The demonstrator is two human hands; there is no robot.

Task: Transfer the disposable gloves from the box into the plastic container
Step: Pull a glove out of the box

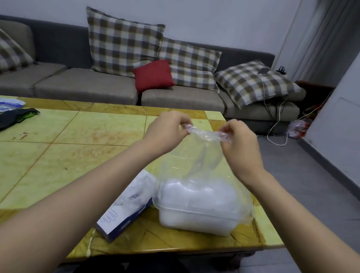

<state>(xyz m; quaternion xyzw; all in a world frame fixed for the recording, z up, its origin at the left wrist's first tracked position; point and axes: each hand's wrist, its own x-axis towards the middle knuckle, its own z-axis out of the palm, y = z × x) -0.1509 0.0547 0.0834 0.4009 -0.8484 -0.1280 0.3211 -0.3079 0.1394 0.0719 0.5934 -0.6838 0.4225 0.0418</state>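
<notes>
A: Glove [206, 136], where?
B: Stretched between left hand [166, 130] and right hand [240, 142], each pinching 1 end, above the plastic container [197, 221] heaped with gloves [198, 192].
A: Box [123, 208]?
B: Lying just left of the container, on the table [39, 167].

Head-worn wide view, looking forward and down, close over table [39, 167]

**A home living room**

A long grey sofa [87, 85] stands along the pale wall, piled with plaid cushions [122, 45] and one small red cushion [153, 75]. Before it stands a low coffee table [41, 156] with a yellow-green stone top. A phone [263, 71] lies on one cushion, and a white cable [278, 123] trails down to the grey tiled floor.
</notes>
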